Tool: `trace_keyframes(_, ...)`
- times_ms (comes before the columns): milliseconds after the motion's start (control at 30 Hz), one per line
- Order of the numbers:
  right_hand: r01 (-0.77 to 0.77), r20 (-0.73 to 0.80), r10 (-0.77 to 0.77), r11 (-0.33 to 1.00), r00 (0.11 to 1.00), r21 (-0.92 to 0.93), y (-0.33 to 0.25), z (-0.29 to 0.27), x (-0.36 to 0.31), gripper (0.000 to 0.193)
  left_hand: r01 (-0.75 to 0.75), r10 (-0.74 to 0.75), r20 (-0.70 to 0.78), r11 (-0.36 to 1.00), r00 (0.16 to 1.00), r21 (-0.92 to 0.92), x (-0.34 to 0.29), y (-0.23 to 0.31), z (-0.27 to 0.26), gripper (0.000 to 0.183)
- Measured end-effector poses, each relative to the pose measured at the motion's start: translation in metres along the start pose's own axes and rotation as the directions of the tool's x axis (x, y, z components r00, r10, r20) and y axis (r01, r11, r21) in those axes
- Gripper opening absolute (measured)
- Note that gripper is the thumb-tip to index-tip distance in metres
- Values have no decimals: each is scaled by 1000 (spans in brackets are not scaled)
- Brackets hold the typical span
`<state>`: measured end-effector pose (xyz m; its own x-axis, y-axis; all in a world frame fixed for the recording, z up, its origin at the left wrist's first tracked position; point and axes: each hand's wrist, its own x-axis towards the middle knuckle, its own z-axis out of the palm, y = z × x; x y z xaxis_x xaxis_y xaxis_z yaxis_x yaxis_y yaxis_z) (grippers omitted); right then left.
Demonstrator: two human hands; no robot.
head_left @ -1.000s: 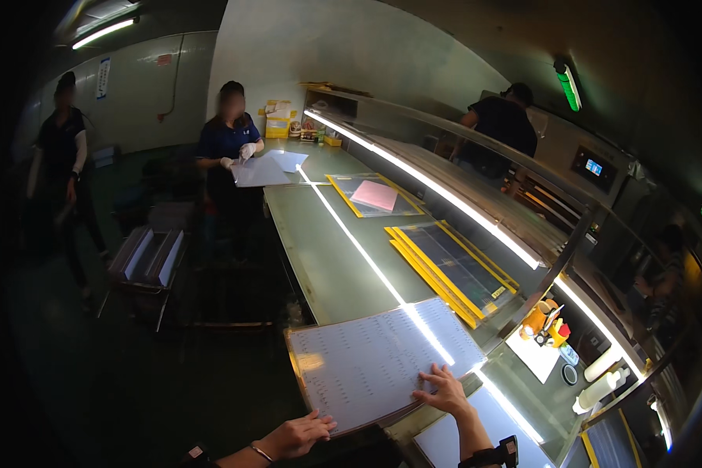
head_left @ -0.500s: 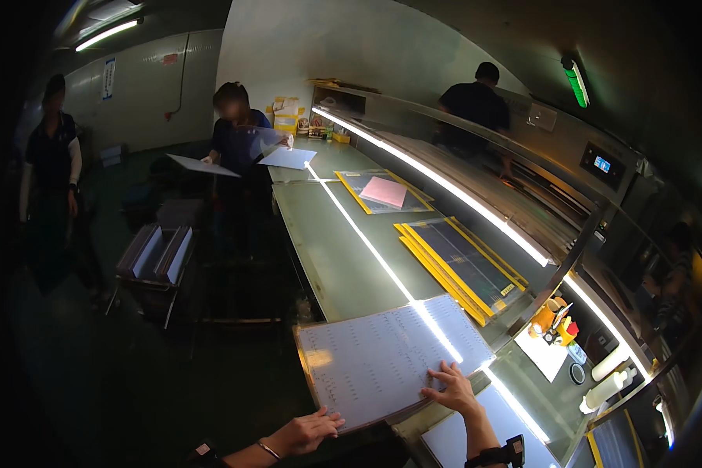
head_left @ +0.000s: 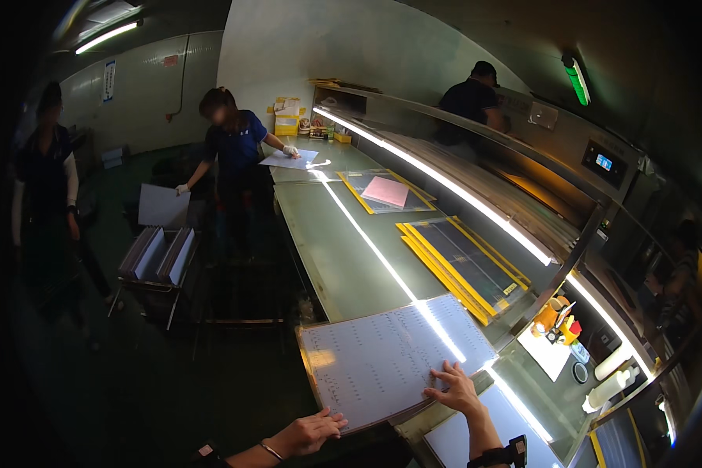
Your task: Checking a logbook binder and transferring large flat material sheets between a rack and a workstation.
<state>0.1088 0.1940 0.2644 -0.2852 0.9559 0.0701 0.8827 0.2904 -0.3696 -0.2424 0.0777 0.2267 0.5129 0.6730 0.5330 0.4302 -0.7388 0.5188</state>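
Note:
A large white sheet-like panel (head_left: pixel 390 363) with rows of small dark marks lies at the near end of the long workbench, tilted in view. My left hand (head_left: pixel 313 431) rests at its near left corner, fingers stretched out along the edge. Toward the near right side, my right hand (head_left: pixel 454 388) touches the panel's surface with fingers spread. Below my right wrist is another pale sheet (head_left: pixel 487 425), partly covered by my forearm. I cannot tell whether one panel or a stack lies under my hands.
Yellow-edged dark screens (head_left: pixel 464 261) lie on the bench, and a pink sheet (head_left: pixel 386 192) sits on another farther back. White bottles (head_left: pixel 608 390) and small tools stand at right. A co-worker (head_left: pixel 230 152) handles panels at the far end beside a rack (head_left: pixel 157 253); others stand nearby.
Both my hands and the panel stay nearly still. The co-worker at the far end has lowered one panel toward the rack and reaches a gloved hand onto the sheet on the bench.

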Motion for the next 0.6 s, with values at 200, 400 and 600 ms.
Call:
trace_keyframes(200, -4, 8, 4, 1000, 1000, 3, -1, -5, 2, 61, 25, -25, 12, 1000, 1000, -11, 7, 6, -3, 12)
trace_keyframes(400, 16, -8, -16, 1000, 1000, 6, -4, -4, 3, 59, 13, -13, 13, 1000, 1000, 6, 6, 5, -7, 11)
trace_keyframes(600, -5, -27, 5, 1000, 1000, 15, -3, 0, 2, 58, -6, 6, 3, 1000, 1000, 9, -3, -1, 3, 8)
